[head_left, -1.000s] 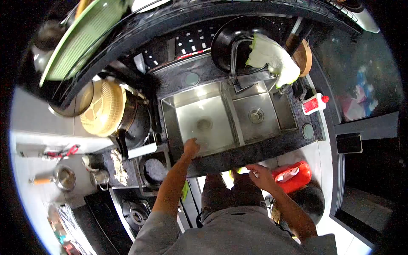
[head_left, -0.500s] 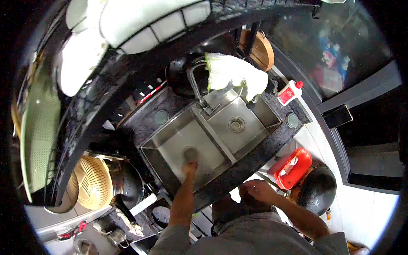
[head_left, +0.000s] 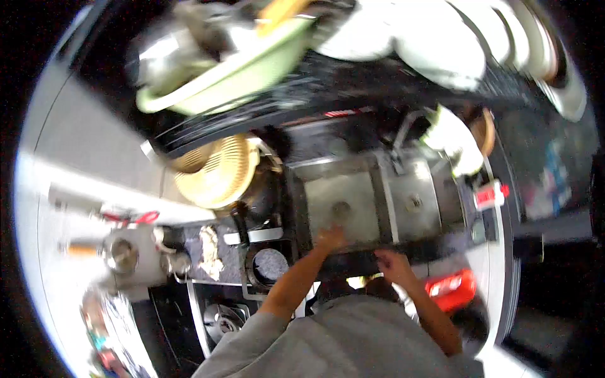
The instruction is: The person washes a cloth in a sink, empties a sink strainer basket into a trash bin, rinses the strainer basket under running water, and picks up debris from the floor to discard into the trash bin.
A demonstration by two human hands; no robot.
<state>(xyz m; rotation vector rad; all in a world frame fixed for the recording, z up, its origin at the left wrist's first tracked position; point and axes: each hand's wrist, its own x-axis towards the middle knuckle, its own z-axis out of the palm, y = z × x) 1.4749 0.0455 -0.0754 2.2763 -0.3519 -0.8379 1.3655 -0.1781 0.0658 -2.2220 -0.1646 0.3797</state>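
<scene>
My left hand [head_left: 331,237] reaches down into the left basin of the steel sink [head_left: 386,208], just in front of its drain [head_left: 341,210]. Motion blur smears its fingers, so I cannot make out whether it holds anything. Cloudy shallow water seems to cover the basin floor. My right hand [head_left: 392,263] hovers by the sink's front edge, below the right basin. Its fingers are loosely bent and apart, with nothing visible in them. Beyond the right basin, a large white piece with a green rim [head_left: 455,140], perhaps cut melon, sits beside the faucet [head_left: 406,129].
A rack above the sink holds a green basin [head_left: 233,72] and white bowls [head_left: 441,50]. Left of the sink are a yellow strainer basket [head_left: 220,173] and a dark pan [head_left: 265,201]. A bottle [head_left: 490,195] and a red container [head_left: 452,291] are at right.
My view has turned left, bringing more of the left counter and stove into sight. My right hand has moved from near my lap to the sink edge. My left hand stays in the left basin.
</scene>
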